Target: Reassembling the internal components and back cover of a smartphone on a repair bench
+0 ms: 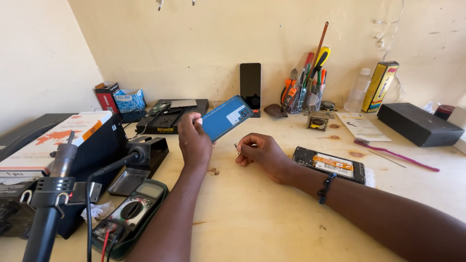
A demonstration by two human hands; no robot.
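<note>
A blue, flat plastic phone back cover (226, 117) is gripped at its lower edge by the left hand (194, 140) and held tilted above the pale wooden bench (252, 213), while a tiny metal part (236, 145), too small to identify, is pinched in the closed fingers of the right hand (262, 151). The stage appears to be mid-repair, with the opened black phone body (329, 164), its orange-labelled battery exposed, lying just beside the right wrist. The next move is judged to call for a fine, steady pinch and careful alignment of the cover.

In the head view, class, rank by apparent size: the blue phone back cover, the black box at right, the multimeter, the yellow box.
1. Multimeter, though nearness inflates it
2. Black box
3. Blue phone back cover
4. Yellow box
</note>
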